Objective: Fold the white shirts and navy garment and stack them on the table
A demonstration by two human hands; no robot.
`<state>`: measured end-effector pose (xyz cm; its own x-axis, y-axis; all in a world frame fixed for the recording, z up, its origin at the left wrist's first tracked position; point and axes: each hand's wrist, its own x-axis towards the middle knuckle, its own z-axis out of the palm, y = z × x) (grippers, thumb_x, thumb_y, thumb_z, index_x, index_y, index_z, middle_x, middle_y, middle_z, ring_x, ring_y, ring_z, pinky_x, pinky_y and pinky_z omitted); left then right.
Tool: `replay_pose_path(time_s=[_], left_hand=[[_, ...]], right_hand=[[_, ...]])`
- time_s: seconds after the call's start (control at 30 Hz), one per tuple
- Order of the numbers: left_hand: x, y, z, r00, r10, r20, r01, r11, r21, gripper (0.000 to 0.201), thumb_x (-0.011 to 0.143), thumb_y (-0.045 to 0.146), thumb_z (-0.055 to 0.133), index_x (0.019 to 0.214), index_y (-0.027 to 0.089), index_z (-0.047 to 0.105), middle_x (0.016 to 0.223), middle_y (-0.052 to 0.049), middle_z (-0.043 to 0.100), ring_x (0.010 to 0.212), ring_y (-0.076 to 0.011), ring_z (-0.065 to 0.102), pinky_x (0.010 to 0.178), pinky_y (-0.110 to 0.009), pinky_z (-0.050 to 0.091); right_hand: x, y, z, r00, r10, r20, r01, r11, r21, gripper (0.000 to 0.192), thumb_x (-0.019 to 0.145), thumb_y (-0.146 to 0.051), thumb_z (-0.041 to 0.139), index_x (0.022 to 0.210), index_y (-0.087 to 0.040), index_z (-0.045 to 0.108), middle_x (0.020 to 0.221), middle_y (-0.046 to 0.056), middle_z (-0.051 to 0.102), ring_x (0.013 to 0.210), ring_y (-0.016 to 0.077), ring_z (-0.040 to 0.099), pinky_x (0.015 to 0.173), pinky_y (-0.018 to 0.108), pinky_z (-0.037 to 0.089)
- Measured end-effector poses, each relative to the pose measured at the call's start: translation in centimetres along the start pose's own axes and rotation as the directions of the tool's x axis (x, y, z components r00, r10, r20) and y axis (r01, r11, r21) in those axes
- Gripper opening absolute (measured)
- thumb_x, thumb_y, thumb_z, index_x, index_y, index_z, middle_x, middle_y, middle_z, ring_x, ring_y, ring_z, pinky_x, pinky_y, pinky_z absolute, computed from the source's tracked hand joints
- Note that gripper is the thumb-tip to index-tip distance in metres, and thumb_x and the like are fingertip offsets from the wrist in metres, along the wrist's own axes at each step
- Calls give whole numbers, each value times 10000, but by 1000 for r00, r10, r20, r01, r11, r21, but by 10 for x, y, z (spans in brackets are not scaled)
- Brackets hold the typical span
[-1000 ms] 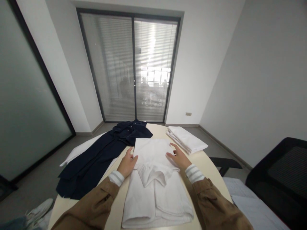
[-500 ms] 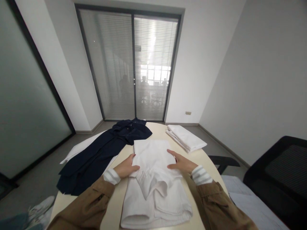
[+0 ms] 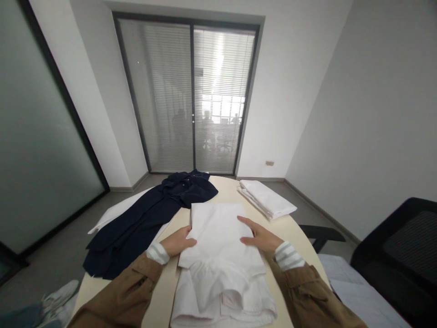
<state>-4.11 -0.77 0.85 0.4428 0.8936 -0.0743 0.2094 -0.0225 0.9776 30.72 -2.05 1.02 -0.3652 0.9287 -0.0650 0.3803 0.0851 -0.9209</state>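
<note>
A white folded garment (image 3: 218, 228) lies in front of me, smooth on its far part. Its near part is rumpled, with gathered folds and a curled flap on top. My left hand (image 3: 178, 240) touches its left edge, thumb on the cloth and fingers apart at the side. On the opposite edge rests my right hand (image 3: 261, 236), with thumb and index finger spread over the cloth. The other fingers of both hands are partly hidden.
A dark navy garment (image 3: 136, 228) lies along the table's left side, over white cloth (image 3: 118, 212). A folded white cloth (image 3: 268, 199) sits at the far right of the pale round table (image 3: 297, 237). A black office chair (image 3: 399, 259) stands to the right.
The garment's upper layer now lies flatter between my hands, and its rumpled folds have shifted toward me. Both hands stay at the edges, slightly lower in view.
</note>
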Motion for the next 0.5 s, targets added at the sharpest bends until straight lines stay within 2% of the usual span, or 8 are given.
replay_pose_path(time_s=[0.07, 0.1, 0.2, 0.27, 0.3, 0.37, 0.43, 0.5], left_hand=[[0, 2, -3, 994, -36, 100, 45, 995, -90, 456, 598, 302, 776, 1010, 137, 672, 1049, -126, 749, 989, -327, 689, 888, -398, 525], [1, 1, -3, 994, -70, 78, 80, 988, -133, 482, 614, 354, 783, 1024, 133, 661, 1049, -135, 746, 989, -329, 688, 874, -400, 529], [8, -5, -1, 965, -145, -219, 98, 972, -215, 556, 625, 465, 789, 1038, 123, 643, 992, -152, 749, 949, -331, 697, 830, -407, 535], [10, -7, 1, 953, -140, -267, 80, 971, -224, 566, 597, 445, 808, 1032, 118, 653, 963, -152, 752, 914, -330, 703, 823, -412, 532], [10, -7, 1, 968, -126, -215, 77, 971, -225, 551, 587, 427, 812, 1019, 118, 666, 952, -148, 754, 898, -331, 706, 819, -415, 531], [6, -5, -1, 996, -84, -24, 77, 974, -211, 484, 587, 394, 807, 973, 123, 697, 937, -133, 760, 891, -331, 706, 830, -413, 524], [1, 0, -5, 987, -63, 147, 88, 982, -169, 412, 583, 356, 811, 916, 131, 723, 918, -116, 766, 904, -326, 703, 852, -396, 513], [-2, 4, -6, 978, -77, 193, 111, 978, -175, 375, 612, 386, 798, 883, 135, 732, 886, -105, 768, 895, -314, 702, 853, -382, 508]], right_hand=[[-3, -3, -3, 999, 8, 52, -8, 1000, 3, 981, 656, -412, 845, 1502, -245, 377, 1531, 102, 419, 1371, 314, 436, 1162, 480, 332], [-4, -4, -3, 999, 12, 52, -13, 1000, 11, 1017, 642, -407, 856, 1511, -240, 357, 1538, 106, 408, 1380, 313, 425, 1169, 476, 322], [3, -3, 3, 998, 31, -45, -27, 996, 83, 1031, 708, -459, 806, 1549, -235, 252, 1498, 131, 459, 1308, 294, 512, 1120, 466, 396], [10, 1, 8, 988, 49, -147, -29, 990, 136, 976, 777, -504, 735, 1557, -238, 213, 1398, 146, 561, 1173, 281, 616, 1023, 464, 488], [13, 3, 10, 982, 56, -183, -28, 988, 154, 957, 796, -516, 709, 1559, -240, 202, 1333, 147, 610, 1093, 278, 656, 966, 467, 524], [15, 6, 11, 980, 49, -193, -17, 986, 164, 976, 789, -501, 717, 1562, -236, 182, 1262, 144, 653, 1004, 273, 685, 905, 470, 551], [12, 8, 7, 989, 26, -143, -6, 990, 141, 1052, 732, -444, 777, 1565, -231, 172, 1331, 151, 610, 1068, 279, 663, 950, 465, 528], [7, 7, 2, 995, 7, -101, 2, 996, 87, 1128, 653, -379, 840, 1565, -225, 194, 1450, 160, 508, 1208, 297, 587, 1037, 448, 473]])
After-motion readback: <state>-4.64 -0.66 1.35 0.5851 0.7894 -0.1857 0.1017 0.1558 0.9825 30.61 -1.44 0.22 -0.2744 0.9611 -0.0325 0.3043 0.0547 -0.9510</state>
